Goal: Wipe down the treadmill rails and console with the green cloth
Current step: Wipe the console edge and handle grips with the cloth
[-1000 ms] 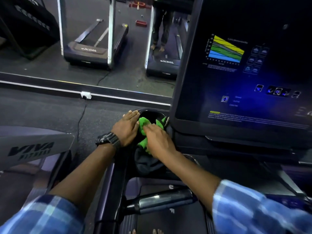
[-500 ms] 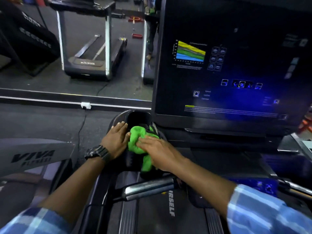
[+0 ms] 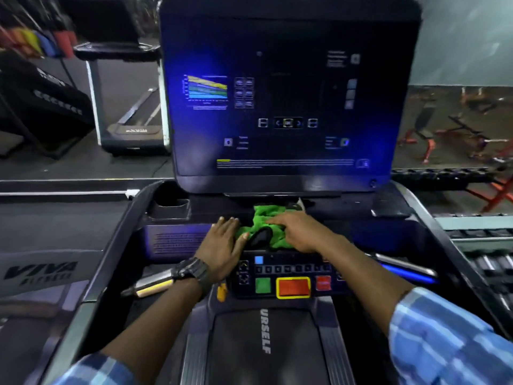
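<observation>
the right hand [image 3: 298, 232] is pressing the soft, light green cloth [image 3: 263, 222] onto the console [image 3: 388, 234], fingers flat; the left hand [image 3: 223, 243] is lying open, touching its edge.

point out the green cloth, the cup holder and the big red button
green cloth [image 3: 265, 216]: head view, on the bunched upper fold between the two hands.
cup holder [image 3: 170, 208]: head view, on its front wall, left of the screen base.
big red button [image 3: 293, 287]: head view, on the centre of its yellow-framed face.
</observation>
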`<state>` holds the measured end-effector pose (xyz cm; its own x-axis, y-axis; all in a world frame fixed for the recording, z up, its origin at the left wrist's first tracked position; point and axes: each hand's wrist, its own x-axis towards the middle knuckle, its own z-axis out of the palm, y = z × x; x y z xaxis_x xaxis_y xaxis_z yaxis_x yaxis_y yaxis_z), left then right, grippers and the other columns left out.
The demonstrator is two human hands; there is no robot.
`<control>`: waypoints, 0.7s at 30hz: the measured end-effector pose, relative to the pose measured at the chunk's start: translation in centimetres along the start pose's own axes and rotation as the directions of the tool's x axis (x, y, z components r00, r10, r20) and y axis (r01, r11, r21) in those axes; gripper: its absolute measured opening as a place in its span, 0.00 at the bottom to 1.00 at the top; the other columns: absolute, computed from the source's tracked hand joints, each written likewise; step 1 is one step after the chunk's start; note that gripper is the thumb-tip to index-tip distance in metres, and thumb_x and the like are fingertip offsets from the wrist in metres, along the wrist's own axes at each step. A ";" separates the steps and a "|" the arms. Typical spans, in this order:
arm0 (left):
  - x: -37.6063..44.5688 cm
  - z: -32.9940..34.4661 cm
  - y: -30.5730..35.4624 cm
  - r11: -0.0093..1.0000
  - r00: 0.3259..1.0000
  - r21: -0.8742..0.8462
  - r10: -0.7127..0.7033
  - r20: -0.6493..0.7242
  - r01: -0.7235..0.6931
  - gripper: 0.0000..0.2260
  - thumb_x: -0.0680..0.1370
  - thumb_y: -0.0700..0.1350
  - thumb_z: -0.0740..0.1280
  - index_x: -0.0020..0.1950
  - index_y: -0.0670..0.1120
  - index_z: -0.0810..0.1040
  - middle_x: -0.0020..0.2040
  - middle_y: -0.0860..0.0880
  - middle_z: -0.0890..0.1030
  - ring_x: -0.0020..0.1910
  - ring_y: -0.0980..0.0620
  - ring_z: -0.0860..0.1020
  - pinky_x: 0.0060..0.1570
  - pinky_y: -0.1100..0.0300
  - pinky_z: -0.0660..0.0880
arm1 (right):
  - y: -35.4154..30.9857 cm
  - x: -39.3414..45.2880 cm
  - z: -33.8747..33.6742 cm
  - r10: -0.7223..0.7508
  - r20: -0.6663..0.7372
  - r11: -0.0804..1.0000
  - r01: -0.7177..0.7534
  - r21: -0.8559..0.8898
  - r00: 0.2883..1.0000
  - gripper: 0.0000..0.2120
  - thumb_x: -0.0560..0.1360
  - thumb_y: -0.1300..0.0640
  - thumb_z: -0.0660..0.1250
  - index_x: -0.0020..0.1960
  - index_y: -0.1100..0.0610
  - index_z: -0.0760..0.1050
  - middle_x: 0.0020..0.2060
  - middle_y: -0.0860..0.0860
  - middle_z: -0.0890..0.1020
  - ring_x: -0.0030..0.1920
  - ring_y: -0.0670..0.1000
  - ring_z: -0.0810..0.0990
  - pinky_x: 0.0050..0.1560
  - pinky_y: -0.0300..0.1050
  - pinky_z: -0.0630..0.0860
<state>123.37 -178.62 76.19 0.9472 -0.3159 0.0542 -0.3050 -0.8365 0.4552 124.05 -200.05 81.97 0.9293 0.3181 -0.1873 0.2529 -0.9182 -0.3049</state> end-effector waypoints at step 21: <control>1.9 3.1 8.9 0.980 0.974 0.120 0.137 0.181 -0.160 0.23 0.77 0.60 0.48 0.64 0.50 0.70 0.63 0.46 0.76 0.59 0.43 0.76 0.55 0.50 0.74 | 7.1 -6.8 -0.4 0.210 -0.184 0.978 -0.203 0.055 0.960 0.20 0.76 0.58 0.63 0.66 0.44 0.74 0.63 0.53 0.78 0.62 0.58 0.76 0.59 0.52 0.75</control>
<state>122.15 -188.09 77.61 0.8630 -0.5030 -0.0462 -0.4619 -0.8229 0.3309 119.66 -208.80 81.42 0.9950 0.0691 -0.0723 0.0433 -0.9492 -0.3118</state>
